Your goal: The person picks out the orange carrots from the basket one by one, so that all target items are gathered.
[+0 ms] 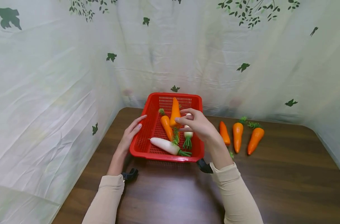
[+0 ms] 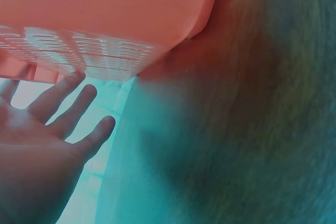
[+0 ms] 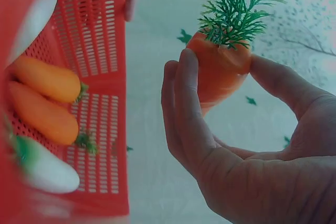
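Over the red basket (image 1: 134,151), my right hand (image 1: 199,124) pinches an orange carrot (image 1: 174,110) between thumb and fingers. In the right wrist view the held carrot (image 3: 218,72) shows its feathery green top by the fingertips. My left hand (image 1: 130,132) is at the basket's left rim, its fingers extended; the left wrist view shows them (image 2: 68,108) spread beside the slotted wall. Inside the basket lie another carrot (image 1: 166,127), a white radish (image 1: 164,145) near the front and a second white radish (image 1: 188,134) partly behind my right hand. The right wrist view shows two carrots in there.
Three carrots lie on the wooden table (image 1: 284,168) right of the basket: a short one (image 1: 224,133), a middle one (image 1: 237,137) and an outer one (image 1: 255,140). A pale leaf-print curtain (image 1: 170,56) hangs behind the table and along its left side.
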Tool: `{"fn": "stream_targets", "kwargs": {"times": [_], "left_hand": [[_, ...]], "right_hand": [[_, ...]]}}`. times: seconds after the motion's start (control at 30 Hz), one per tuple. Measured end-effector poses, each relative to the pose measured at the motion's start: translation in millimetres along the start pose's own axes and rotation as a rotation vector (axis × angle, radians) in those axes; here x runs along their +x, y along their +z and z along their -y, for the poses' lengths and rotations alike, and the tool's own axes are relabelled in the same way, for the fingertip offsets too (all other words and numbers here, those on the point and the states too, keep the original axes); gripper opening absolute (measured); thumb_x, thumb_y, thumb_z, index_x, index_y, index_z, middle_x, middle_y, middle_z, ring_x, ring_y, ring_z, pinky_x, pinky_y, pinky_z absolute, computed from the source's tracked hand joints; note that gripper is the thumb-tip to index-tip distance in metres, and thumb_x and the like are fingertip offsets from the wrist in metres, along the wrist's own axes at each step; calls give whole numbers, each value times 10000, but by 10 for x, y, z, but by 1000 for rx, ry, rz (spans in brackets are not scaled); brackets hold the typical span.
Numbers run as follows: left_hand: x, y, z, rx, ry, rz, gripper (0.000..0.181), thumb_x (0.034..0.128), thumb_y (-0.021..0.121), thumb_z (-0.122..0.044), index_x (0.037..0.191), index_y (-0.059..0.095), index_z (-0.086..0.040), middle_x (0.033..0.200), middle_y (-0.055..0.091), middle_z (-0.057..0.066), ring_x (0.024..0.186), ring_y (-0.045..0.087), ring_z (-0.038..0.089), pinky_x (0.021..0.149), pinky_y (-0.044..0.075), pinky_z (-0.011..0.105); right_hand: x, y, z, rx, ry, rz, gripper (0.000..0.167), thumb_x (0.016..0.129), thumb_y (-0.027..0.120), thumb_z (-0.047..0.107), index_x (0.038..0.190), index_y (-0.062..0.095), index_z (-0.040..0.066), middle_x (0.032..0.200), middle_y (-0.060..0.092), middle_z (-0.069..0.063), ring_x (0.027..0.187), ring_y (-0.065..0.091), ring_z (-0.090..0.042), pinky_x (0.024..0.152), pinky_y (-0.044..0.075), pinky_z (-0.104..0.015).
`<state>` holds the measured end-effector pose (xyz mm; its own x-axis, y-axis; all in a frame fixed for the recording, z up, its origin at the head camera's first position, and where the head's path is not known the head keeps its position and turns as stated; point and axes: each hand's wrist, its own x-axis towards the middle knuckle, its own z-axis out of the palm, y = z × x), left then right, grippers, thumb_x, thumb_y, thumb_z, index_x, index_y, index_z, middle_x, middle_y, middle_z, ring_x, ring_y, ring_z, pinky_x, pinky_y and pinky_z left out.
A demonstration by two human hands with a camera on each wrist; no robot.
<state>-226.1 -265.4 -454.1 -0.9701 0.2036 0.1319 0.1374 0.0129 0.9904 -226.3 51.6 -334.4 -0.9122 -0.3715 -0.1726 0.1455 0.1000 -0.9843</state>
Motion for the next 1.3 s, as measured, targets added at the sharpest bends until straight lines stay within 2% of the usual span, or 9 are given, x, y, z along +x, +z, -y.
{"fn": "stream_targets", "kwargs": {"times": [0.23, 0.4, 0.53, 0.7, 0.93, 1.1, 1.3], "left_hand": [[-2, 14, 17, 4, 6, -4, 504, 1124, 458, -365, 1615, 424, -258, 1637, 416, 70, 1391, 497, 390, 990, 589, 341], [-3, -9, 24, 5, 3, -10, 508, 1121, 462, -371, 1617, 420, -266, 1642, 409, 72, 1391, 491, 370, 988, 588, 333], [-8, -23, 32, 6, 3, -12, 509, 1123, 459, -368, 1619, 419, -257, 1642, 405, 80, 1379, 495, 369, 974, 591, 320], [2, -16, 27, 2, 1, -8, 509, 1121, 465, -372, 1616, 423, -264, 1640, 403, 79, 1367, 502, 368, 962, 597, 320], [18, -4, 25, 0, -1, 4, 512, 1122, 461, -372, 1621, 416, -264, 1646, 395, 83, 1369, 499, 379, 964, 598, 323], [17, -5, 21, 0, -3, 3, 514, 1121, 465, -384, 1620, 416, -270, 1643, 399, 80, 1371, 493, 390, 957, 598, 315], [12, -6, 21, 12, -4, 3, 514, 1123, 461, -385, 1622, 412, -275, 1642, 400, 79, 1372, 496, 389, 959, 595, 307]], "right_hand": [[-184, -162, -193, 8, -44, -69, 561, 1000, 742, 250, 1481, 509, 79, 1287, 664, -185, 1086, 708, -295, 999, 594, -475], [-250, -255, -189, 7, -89, -99, 570, 1009, 727, 251, 1496, 500, 64, 1270, 660, -184, 1035, 711, -265, 985, 603, -461], [-305, -386, -201, -1, -98, -117, 586, 1015, 719, 236, 1518, 485, 48, 1320, 651, -206, 1044, 710, -212, 981, 605, -443], [-441, -720, -251, -15, -94, -166, 610, 1039, 686, 234, 1555, 441, 19, 1357, 620, -183, 1077, 684, -157, 988, 602, -391], [-762, -1353, -357, 30, -79, -235, 703, 1036, 692, 254, 1580, 353, -34, 1151, 672, 46, 1007, 681, -90, 887, 606, -226], [-922, -1704, -474, 50, -66, -269, 751, 1034, 694, 257, 1595, 300, -49, 1154, 660, 95, 1010, 683, -51, 889, 605, -221], [-1041, -1988, -609, 85, -54, -302, 782, 1030, 700, 225, 1607, 257, -63, 1134, 670, 119, 996, 691, -41, 853, 612, -219]]}}
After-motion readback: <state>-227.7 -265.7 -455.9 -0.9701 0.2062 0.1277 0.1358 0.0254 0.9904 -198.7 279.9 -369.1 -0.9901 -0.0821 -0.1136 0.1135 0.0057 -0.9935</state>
